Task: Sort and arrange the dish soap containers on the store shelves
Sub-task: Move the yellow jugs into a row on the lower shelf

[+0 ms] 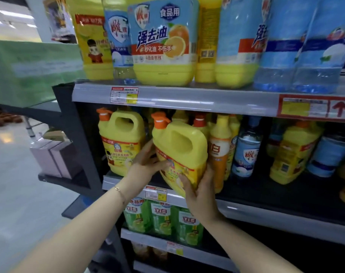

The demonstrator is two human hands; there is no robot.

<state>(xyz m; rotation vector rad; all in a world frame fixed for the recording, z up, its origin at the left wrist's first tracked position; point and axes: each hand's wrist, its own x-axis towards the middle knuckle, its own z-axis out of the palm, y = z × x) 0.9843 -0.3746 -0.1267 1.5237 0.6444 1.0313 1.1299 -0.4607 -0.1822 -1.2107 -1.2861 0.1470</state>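
A yellow dish soap jug (184,148) with an orange cap and a moulded handle is tilted at the front edge of the middle shelf (252,211). My left hand (146,164) grips its left side, thumb across the label. My right hand (199,192) holds its lower right corner from below, fingers curled round the base. A matching yellow jug (121,142) stands upright to its left. An orange bottle (219,152) stands right next to the held jug.
The top shelf (187,97) carries large yellow and blue soap containers (163,46). Blue bottles (246,152) and more yellow jugs (291,154) fill the middle shelf's right. Green bottles (161,221) stand on the shelf below. A dark side rack (75,134) and open floor lie left.
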